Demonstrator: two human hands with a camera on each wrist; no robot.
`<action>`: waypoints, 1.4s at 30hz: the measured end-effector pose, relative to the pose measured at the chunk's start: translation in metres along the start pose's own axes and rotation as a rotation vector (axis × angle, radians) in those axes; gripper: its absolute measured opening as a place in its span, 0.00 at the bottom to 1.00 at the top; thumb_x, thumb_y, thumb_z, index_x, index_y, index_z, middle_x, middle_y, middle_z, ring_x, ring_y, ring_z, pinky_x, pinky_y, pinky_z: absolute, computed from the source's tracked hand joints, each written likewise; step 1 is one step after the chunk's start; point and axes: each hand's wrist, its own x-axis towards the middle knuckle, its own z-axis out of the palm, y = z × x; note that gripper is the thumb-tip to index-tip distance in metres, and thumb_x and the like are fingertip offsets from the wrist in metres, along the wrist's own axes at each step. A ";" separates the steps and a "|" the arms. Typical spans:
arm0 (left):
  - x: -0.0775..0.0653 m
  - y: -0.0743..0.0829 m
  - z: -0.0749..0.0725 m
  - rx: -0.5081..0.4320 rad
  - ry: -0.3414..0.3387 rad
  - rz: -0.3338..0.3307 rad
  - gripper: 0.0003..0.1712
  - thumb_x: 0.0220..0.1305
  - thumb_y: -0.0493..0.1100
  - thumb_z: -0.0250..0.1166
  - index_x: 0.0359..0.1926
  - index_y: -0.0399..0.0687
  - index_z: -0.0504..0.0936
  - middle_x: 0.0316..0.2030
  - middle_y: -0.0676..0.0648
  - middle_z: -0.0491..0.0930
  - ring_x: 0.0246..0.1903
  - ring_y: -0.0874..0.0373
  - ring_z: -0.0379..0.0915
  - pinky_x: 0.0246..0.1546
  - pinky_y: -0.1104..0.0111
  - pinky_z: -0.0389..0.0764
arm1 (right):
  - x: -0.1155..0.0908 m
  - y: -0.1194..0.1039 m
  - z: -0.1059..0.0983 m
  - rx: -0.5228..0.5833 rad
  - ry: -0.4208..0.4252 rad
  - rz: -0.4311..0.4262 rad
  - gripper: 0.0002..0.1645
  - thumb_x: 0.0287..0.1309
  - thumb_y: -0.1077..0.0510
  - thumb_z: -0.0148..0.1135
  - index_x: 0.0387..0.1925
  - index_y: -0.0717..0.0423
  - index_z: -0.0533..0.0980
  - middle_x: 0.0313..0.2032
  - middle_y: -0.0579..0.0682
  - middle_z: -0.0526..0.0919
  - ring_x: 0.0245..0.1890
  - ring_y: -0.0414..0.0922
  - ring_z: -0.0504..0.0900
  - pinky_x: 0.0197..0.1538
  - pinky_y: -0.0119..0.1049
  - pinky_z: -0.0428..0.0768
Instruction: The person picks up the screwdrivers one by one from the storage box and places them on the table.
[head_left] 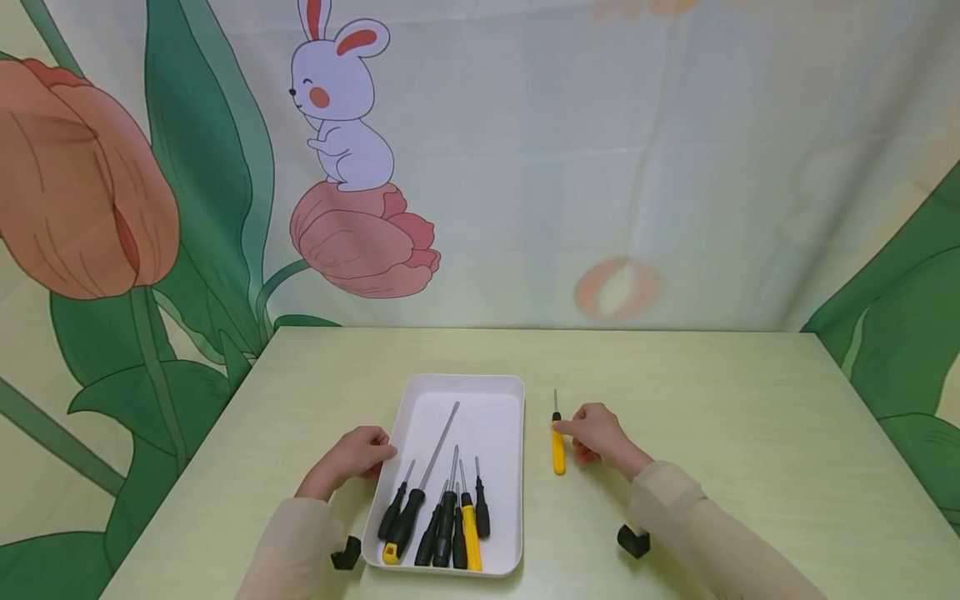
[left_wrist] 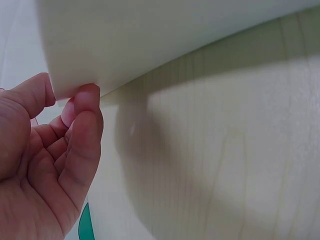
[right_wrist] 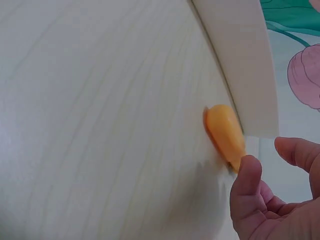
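Note:
A white tray [head_left: 501, 417] lies on the table with several screwdrivers in it, most with black handles. One of these, a yellow-handled screwdriver [head_left: 470, 533], has a black collar. At the tray's left side, my left hand [head_left: 358, 454] holds the rim [left_wrist: 75, 60] between thumb and fingers. To the right of the tray, a second yellow screwdriver [head_left: 558, 450] lies with its tip pointing away from me. My right hand [head_left: 603, 435] is over it, a fingertip at the handle's black collar. In the right wrist view thumb and forefinger stand apart beside the yellow handle [right_wrist: 225, 129].
The pale wood-grain table [head_left: 757, 433] extends to both sides and behind the tray. A printed curtain [head_left: 510, 167] with a rabbit and tulips hangs at its back edge. Black wrist mounts [head_left: 634, 542] sit under both sleeves.

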 end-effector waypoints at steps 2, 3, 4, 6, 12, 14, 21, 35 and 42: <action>0.000 -0.001 0.000 -0.001 0.000 0.002 0.07 0.57 0.39 0.56 0.28 0.39 0.68 0.22 0.46 0.69 0.21 0.57 0.67 0.23 0.69 0.72 | -0.002 -0.001 0.000 0.021 -0.014 -0.011 0.18 0.48 0.52 0.62 0.26 0.60 0.65 0.13 0.48 0.64 0.10 0.42 0.66 0.16 0.29 0.69; 0.001 -0.001 0.001 -0.001 0.002 0.003 0.07 0.56 0.39 0.56 0.28 0.38 0.68 0.22 0.46 0.69 0.21 0.57 0.67 0.23 0.68 0.72 | -0.003 -0.002 0.001 0.030 -0.020 -0.015 0.18 0.48 0.52 0.62 0.27 0.60 0.65 0.13 0.48 0.64 0.10 0.42 0.66 0.16 0.29 0.69; 0.001 -0.001 0.001 -0.003 0.004 0.001 0.07 0.56 0.39 0.56 0.28 0.39 0.68 0.22 0.46 0.69 0.21 0.57 0.67 0.23 0.69 0.72 | -0.004 -0.002 0.001 0.039 -0.027 -0.017 0.17 0.48 0.52 0.62 0.27 0.60 0.65 0.13 0.48 0.65 0.10 0.42 0.66 0.16 0.29 0.69; 0.001 -0.001 0.001 -0.004 0.006 -0.001 0.07 0.56 0.39 0.56 0.28 0.39 0.68 0.22 0.46 0.69 0.21 0.57 0.67 0.23 0.69 0.72 | -0.006 -0.004 0.002 0.056 -0.038 -0.020 0.17 0.48 0.52 0.61 0.28 0.61 0.66 0.14 0.48 0.65 0.10 0.41 0.66 0.16 0.29 0.69; 0.000 0.000 0.001 0.000 0.008 -0.003 0.07 0.56 0.39 0.56 0.28 0.39 0.69 0.22 0.46 0.69 0.21 0.57 0.66 0.23 0.69 0.71 | -0.012 -0.009 0.008 0.092 -0.064 -0.015 0.17 0.49 0.52 0.61 0.31 0.61 0.67 0.21 0.51 0.70 0.11 0.42 0.67 0.17 0.29 0.71; 0.001 -0.001 0.001 -0.001 0.007 -0.006 0.07 0.56 0.39 0.56 0.28 0.39 0.69 0.22 0.46 0.69 0.21 0.57 0.66 0.23 0.69 0.71 | -0.014 -0.012 0.009 0.101 -0.077 -0.017 0.17 0.49 0.52 0.60 0.31 0.61 0.67 0.23 0.52 0.71 0.12 0.42 0.68 0.17 0.30 0.72; 0.002 -0.001 0.001 0.003 0.006 -0.013 0.07 0.56 0.40 0.56 0.29 0.39 0.69 0.23 0.46 0.70 0.22 0.56 0.67 0.23 0.69 0.72 | -0.026 -0.020 0.015 0.141 -0.132 -0.038 0.14 0.50 0.54 0.59 0.31 0.61 0.69 0.26 0.52 0.71 0.15 0.42 0.71 0.20 0.33 0.75; 0.000 0.001 0.000 0.005 0.000 -0.016 0.07 0.57 0.40 0.56 0.29 0.39 0.69 0.23 0.46 0.70 0.21 0.57 0.67 0.24 0.69 0.72 | -0.041 -0.031 0.033 0.098 -0.188 -0.098 0.13 0.51 0.55 0.58 0.33 0.61 0.70 0.27 0.53 0.72 0.17 0.43 0.73 0.19 0.31 0.75; 0.001 0.001 0.000 0.008 -0.003 -0.008 0.07 0.57 0.39 0.56 0.29 0.39 0.69 0.22 0.46 0.70 0.21 0.57 0.66 0.23 0.69 0.72 | -0.047 -0.034 0.040 0.082 -0.228 -0.115 0.14 0.50 0.55 0.59 0.34 0.61 0.69 0.27 0.53 0.73 0.17 0.42 0.73 0.19 0.31 0.75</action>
